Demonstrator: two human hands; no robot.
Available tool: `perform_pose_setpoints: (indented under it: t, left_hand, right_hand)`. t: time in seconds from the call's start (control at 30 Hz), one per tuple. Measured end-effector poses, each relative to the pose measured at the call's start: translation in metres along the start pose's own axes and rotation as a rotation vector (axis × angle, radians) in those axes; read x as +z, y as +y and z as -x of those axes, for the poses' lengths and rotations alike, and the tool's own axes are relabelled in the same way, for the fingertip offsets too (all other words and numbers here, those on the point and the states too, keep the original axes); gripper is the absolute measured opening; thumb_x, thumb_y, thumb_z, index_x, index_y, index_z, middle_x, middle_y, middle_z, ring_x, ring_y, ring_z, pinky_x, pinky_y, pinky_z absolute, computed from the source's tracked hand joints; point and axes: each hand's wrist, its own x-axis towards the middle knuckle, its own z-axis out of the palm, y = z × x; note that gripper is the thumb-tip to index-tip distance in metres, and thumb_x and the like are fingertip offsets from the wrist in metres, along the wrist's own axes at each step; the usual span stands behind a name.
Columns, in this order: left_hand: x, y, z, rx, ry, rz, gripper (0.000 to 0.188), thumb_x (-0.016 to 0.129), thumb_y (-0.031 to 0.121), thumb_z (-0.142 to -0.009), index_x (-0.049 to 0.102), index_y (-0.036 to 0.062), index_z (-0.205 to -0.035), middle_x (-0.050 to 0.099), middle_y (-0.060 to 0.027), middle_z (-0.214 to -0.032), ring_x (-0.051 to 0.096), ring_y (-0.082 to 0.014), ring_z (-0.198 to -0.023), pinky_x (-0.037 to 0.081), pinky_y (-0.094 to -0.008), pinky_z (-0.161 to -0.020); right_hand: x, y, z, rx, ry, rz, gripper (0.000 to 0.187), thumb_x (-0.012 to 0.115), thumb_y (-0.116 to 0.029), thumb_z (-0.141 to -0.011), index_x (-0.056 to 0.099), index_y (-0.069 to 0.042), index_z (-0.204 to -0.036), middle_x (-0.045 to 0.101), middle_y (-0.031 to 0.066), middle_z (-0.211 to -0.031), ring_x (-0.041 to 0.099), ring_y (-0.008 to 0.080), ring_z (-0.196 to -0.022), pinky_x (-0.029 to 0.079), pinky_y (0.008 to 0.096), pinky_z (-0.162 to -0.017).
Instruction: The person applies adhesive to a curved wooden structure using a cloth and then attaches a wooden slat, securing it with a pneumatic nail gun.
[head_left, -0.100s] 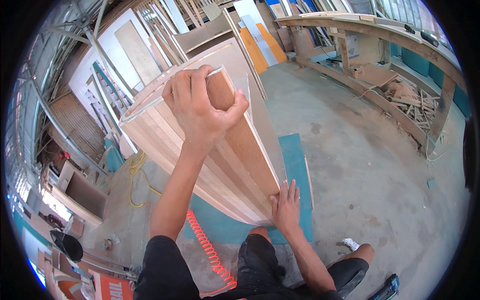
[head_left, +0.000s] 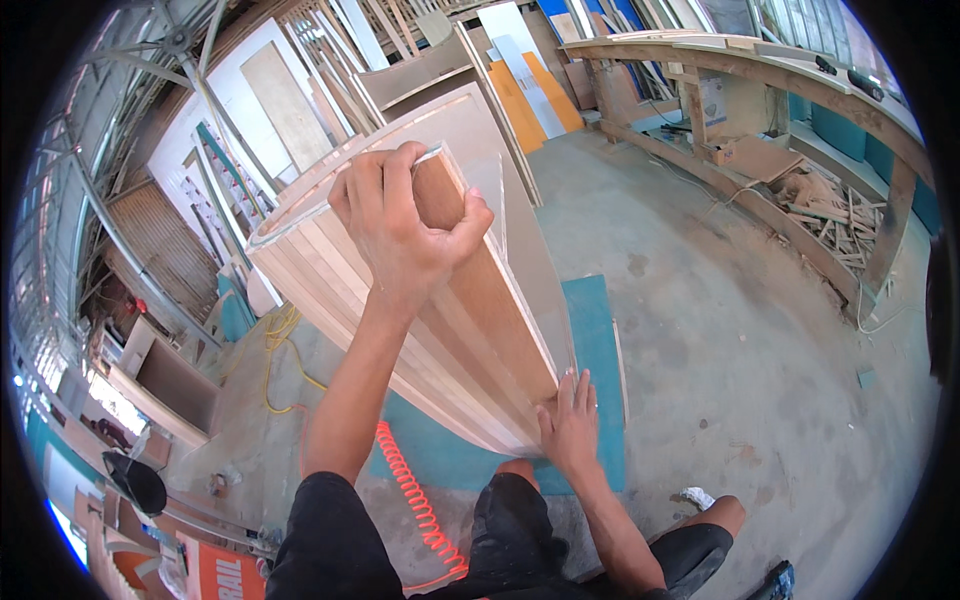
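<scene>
A tall curved wooden cabinet (head_left: 345,265), faced with narrow upright strips of pale and brown wood, stands in front of me. Along its right edge runs a wider brown wooden strip (head_left: 500,300). My left hand (head_left: 400,220) is closed over the strip's top end, thumb on the right side and fingers curled over the left. Lower down, near the strip's bottom, my right hand (head_left: 570,425) rests against the edge with its fingers stretched out and its thumb on the strip's face. The cabinet's base stands on a teal sheet (head_left: 595,350) on the floor.
A coiled orange air hose (head_left: 415,500) lies by my left leg, and a yellow cord (head_left: 275,350) is farther left. A wooden workbench (head_left: 740,70) with scrap wood (head_left: 830,215) beneath stands at right. Boards (head_left: 525,80) lean at the back.
The whole view has shifted slightly. Both hands keep their places on the wooden strip.
</scene>
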Motion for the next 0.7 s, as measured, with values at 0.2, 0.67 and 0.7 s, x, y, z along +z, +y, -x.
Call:
perform_pose_setpoints:
  t: [0.2,0.67,0.7]
  left_hand:
    - [-0.003,0.008,-0.005,-0.015,-0.027,0.023,0.053,0.08,0.022,-0.068,0.063,0.0044,-0.115,0.058,-0.0116,-0.104,0.054,-0.0299,-0.102,0.035,-0.0435,-0.097]
    - [-0.003,0.003,-0.006,0.04,-0.011,-0.375,0.058,0.08,0.049,-0.075,0.072,0.0055,-0.113,0.067,-0.0179,-0.114,0.064,-0.0341,-0.109,0.046,-0.0447,-0.1]
    - [0.006,0.002,-0.009,0.055,0.008,-0.422,0.061,0.079,0.05,-0.074,0.072,0.0053,-0.114,0.067,-0.0184,-0.115,0.064,-0.0352,-0.109,0.045,-0.0454,-0.101]
  right_hand:
    - [0.006,0.047,0.022,0.085,0.042,-0.205,0.086,0.071,-0.024,-0.092,0.023,0.003,-0.158,0.022,0.0389,-0.159,0.029,0.0548,-0.146,0.03,0.0594,-0.117]
    - [0.072,0.183,0.202,0.434,-0.334,-0.2,0.066,0.065,-0.041,-0.093,0.054,0.003,-0.141,0.059,0.0306,-0.135,0.058,0.0457,-0.125,0.046,0.0502,-0.107]
    - [0.074,0.189,0.205,0.442,-0.292,-0.178,0.064,0.065,-0.04,-0.093,0.056,0.003,-0.14,0.062,0.0303,-0.131,0.06,0.0444,-0.122,0.048,0.0501,-0.104]
